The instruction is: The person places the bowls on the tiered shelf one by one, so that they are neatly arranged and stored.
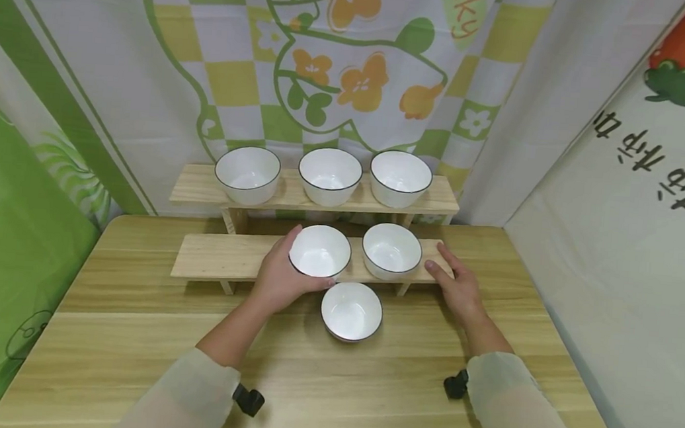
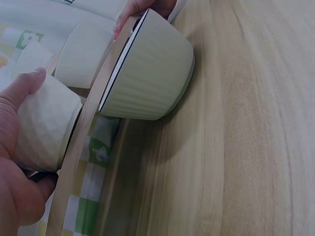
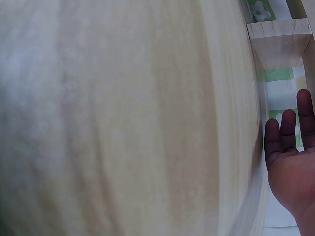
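My left hand (image 1: 283, 273) grips a white bowl (image 1: 321, 251) with a dark rim, its thumb on the near side and fingers round the left. This bowl stands at the middle of the lower wooden shelf (image 1: 220, 256). In the left wrist view the same hand (image 2: 19, 147) wraps the bowl's faceted side (image 2: 47, 123). At the shelf's right end, my right hand (image 1: 459, 290) touches the board with its fingers extended. A second bowl (image 1: 391, 250) is on the shelf between the hands. Below the shelf front, a ribbed bowl (image 1: 351, 313) sits on the table.
Three more white bowls line the upper shelf (image 1: 198, 184): left (image 1: 247, 175), middle (image 1: 330, 176) and right (image 1: 400, 178). Both shelves stand on a wood-grain table (image 1: 365, 401). A patterned curtain (image 1: 233, 67) hangs behind, with a white wall covering (image 1: 635, 214) at the right.
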